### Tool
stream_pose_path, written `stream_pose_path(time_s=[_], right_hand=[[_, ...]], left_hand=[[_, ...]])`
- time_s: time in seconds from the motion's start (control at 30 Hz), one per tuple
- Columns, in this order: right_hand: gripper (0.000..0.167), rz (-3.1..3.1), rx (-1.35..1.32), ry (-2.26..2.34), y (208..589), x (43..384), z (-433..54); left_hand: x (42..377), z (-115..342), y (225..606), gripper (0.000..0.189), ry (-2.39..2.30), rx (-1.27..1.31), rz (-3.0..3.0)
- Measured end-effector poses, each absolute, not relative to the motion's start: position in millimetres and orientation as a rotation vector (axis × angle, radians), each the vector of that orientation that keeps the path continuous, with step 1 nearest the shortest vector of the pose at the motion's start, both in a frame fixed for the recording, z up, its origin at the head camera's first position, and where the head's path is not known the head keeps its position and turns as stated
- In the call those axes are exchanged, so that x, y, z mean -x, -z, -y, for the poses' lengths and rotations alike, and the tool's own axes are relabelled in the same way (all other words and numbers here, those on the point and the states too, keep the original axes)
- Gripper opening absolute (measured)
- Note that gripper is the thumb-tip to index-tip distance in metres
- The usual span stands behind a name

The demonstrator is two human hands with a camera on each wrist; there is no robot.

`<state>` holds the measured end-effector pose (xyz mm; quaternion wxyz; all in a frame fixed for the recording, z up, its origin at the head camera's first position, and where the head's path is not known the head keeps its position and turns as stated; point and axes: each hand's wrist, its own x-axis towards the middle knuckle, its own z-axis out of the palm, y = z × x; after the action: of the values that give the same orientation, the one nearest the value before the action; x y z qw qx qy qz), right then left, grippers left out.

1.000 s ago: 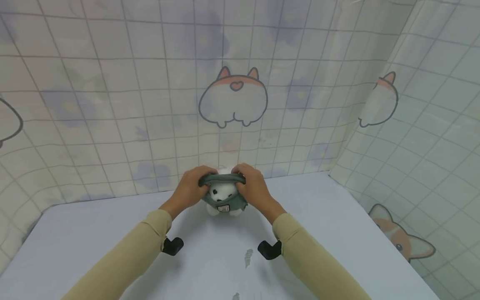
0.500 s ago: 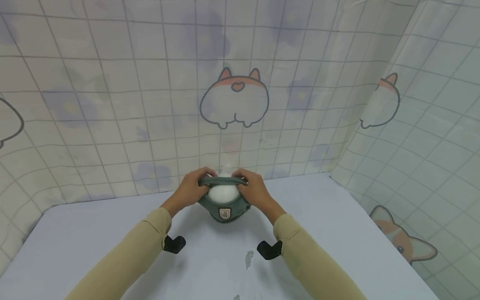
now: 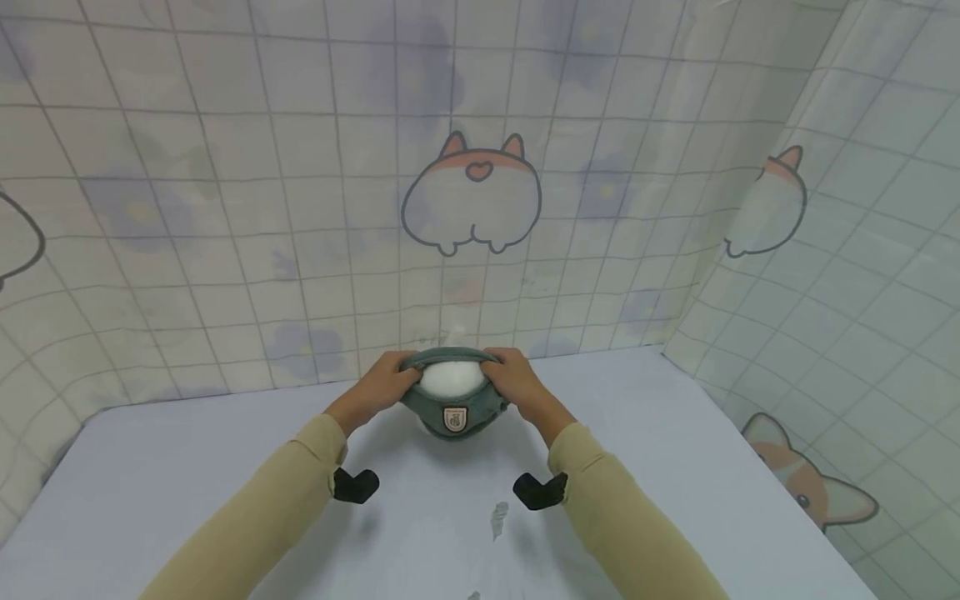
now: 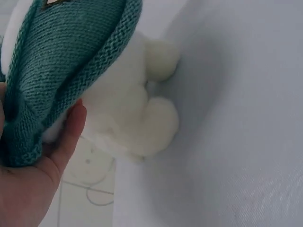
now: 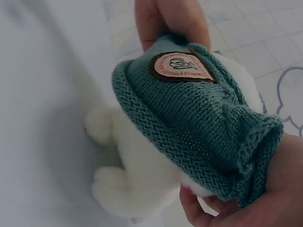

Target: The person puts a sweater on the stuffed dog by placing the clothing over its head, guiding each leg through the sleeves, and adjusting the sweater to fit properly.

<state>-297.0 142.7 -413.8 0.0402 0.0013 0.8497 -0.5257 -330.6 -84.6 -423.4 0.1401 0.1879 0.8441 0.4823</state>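
A white plush toy [image 4: 125,94] stands near the far edge of the table, its stubby legs showing below a green knitted garment [image 5: 189,113]. The knit covers the toy's face, and the white top of its head bulges through the opening. A shield-shaped patch [image 3: 455,419] sits on the front of the knit. My left hand [image 3: 381,385] grips the left side of the garment's edge, with fingers tucked under the knit in the left wrist view. Opposite it, my right hand [image 3: 519,383] grips the right side, where the knit bunches up [image 5: 258,156].
The white table [image 3: 420,533] has small grey marks [image 3: 498,518] in front of the toy. A grid-patterned cloth [image 3: 337,208] with cartoon corgis hangs behind and to the right. Black wrist mounts [image 3: 356,486] stick out from both sleeves.
The toy's face showed in the garment's opening a second ago; the knit now covers it, and the patch sits higher on the toy. Both hands shifted slightly right with the garment's edge.
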Motion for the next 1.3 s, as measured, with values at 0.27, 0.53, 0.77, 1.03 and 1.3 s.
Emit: stream_pose_path(time_s=[0.27,0.53,0.77,1.03,1.3], right_hand=[[0.031,-2.379,-0.100,1.729,417,296,-141],[0.040,-2.508,-0.267,1.607,419,292,-146],[0.038,-2.341,-0.082,1.738,418,290,-149],[0.034,-1.822,-0.087,2.188,424,289,-138],[0.033,-1.927,-0.270,2.289,428,288,-134]], left_hand=[[336,83,436,0.031,-1.636,-0.531,-2.183],[334,83,439,0.045,-1.714,-0.287,-2.193],[329,82,432,0.037,-1.742,-0.304,-2.205],[334,80,443,0.040,-1.907,-0.377,-1.975],[327,93,446,0.041,-2.020,-0.342,-1.816]])
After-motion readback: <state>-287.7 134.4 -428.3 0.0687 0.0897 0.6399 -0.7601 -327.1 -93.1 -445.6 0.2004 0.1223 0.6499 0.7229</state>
